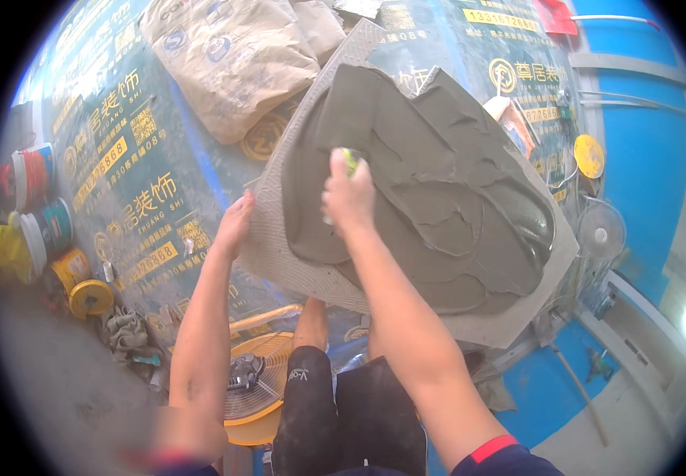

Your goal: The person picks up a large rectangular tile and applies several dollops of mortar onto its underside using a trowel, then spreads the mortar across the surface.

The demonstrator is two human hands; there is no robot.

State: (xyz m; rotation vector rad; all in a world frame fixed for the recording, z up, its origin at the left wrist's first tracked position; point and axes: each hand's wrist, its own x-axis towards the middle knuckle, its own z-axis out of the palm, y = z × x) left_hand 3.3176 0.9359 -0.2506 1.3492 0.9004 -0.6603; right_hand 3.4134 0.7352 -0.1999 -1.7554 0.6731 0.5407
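A large grey tile (267, 238) with a ribbed back is tilted in front of me. Thick grey mortar (438, 198) covers most of it, smeared in ridges and swirls. My right hand (348, 194) is wrapped round the yellow-green handle of a trowel (351, 159), over the mortar's left part. The trowel's blade is hard to tell from the grey mortar around it. At the tile's left edge, my left hand (236, 224) grips the rim; its fingertips are partly hidden.
A crumpled brown paper sack (236, 67) lies beyond the tile on printed green protective sheeting (132, 119). Several buckets (45, 226) stand at the left. A yellow round fan (259, 377) sits by my legs. At the right are a small white fan (601, 232) and a long-handled tool (581, 385).
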